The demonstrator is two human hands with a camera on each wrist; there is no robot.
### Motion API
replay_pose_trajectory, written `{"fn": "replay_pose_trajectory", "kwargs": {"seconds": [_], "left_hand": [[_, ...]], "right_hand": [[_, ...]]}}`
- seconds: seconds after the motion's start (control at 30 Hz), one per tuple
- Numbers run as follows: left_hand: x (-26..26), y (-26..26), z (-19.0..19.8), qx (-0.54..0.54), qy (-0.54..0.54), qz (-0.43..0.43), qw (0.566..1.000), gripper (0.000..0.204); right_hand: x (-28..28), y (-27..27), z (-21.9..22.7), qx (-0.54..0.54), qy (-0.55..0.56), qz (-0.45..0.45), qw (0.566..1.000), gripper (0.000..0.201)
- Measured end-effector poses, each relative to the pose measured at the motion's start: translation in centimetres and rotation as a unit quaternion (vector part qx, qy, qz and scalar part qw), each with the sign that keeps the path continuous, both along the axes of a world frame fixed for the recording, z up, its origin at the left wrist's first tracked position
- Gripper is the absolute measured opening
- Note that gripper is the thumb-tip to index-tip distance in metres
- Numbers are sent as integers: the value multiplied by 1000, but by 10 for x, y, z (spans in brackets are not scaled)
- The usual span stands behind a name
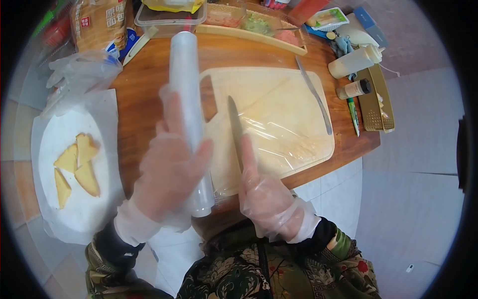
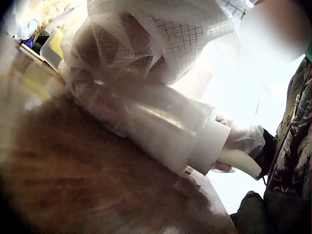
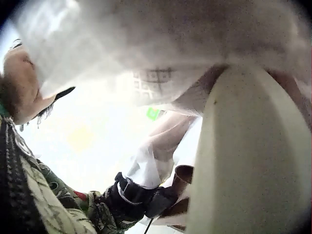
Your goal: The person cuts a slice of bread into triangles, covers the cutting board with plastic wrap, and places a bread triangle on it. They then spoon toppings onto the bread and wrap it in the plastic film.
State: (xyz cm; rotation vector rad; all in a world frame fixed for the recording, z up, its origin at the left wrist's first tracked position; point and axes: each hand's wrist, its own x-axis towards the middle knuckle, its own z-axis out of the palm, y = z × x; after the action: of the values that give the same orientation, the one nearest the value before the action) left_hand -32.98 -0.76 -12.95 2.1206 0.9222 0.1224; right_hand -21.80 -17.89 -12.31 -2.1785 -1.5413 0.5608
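Note:
My left hand (image 1: 167, 172), in a clear plastic glove, grips a long roll of plastic wrap (image 1: 183, 65) over the left edge of the cutting board. The left wrist view shows the roll (image 2: 161, 126) close, its core end poking out. In my gloved right hand (image 1: 271, 204) is a knife (image 1: 234, 119), held with the index finger stretched along the blade. Its pale handle (image 3: 248, 156) fills the right side of the right wrist view. Shiny film (image 1: 279, 142) is spread over the cream cutting board (image 1: 249, 77), under the knife and right hand.
Cut bread pieces (image 1: 87, 177) lie on white paper (image 1: 50, 132) at left. A second knife (image 1: 316, 97) rests along the board's right side. Behind stand a bread bag (image 1: 99, 25) and a food tray (image 1: 249, 40); at right, a squeeze bottle (image 1: 351, 62), shaker (image 1: 352, 89) and basket (image 1: 371, 107).

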Motion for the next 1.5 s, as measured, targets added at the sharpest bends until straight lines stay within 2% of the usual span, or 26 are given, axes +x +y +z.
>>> {"fn": "replay_pose_trajectory", "kwargs": {"seconds": [0.1,0.17,0.2,0.27,0.4,0.47,0.5,0.57,0.7,0.87,1.1,1.2,1.37,1.5], "left_hand": [[-2,0,0,16,7,-30,999,94],[-1,-2,0,3,-6,-9,1000,93],[-1,-2,0,4,-7,-11,1000,93],[-2,-2,0,14,-32,-17,999,93],[-6,-2,-7,40,-74,-36,996,92],[-4,0,-6,10,-60,-29,998,93],[-3,0,-4,10,-61,-29,998,93],[-1,0,2,5,-35,-21,999,93],[-2,1,-2,14,-46,-25,999,94],[-3,2,-10,31,-64,-39,997,94],[-4,3,-14,55,-64,-42,996,95],[-4,2,-13,47,-75,-38,995,97],[-3,3,-14,39,-51,-30,998,98],[-3,1,-5,62,-49,-19,997,98]], "right_hand": [[2,4,3,-29,-49,14,998,88],[4,10,10,-131,-105,65,984,88],[4,9,7,-130,-106,63,984,88],[4,7,-3,-46,17,-14,999,100],[5,12,4,-56,21,-15,998,98],[6,20,14,-128,-13,-9,992,91],[7,23,17,-128,-14,-10,992,91],[9,29,22,-169,1,-12,985,89],[10,36,27,-173,15,-31,984,87],[17,53,33,-230,34,-65,970,91],[26,60,20,-220,8,-33,975,92],[31,62,6,-168,-23,-34,985,91],[36,70,9,-172,14,-22,985,91],[37,69,32,-206,42,-29,977,92]]}}
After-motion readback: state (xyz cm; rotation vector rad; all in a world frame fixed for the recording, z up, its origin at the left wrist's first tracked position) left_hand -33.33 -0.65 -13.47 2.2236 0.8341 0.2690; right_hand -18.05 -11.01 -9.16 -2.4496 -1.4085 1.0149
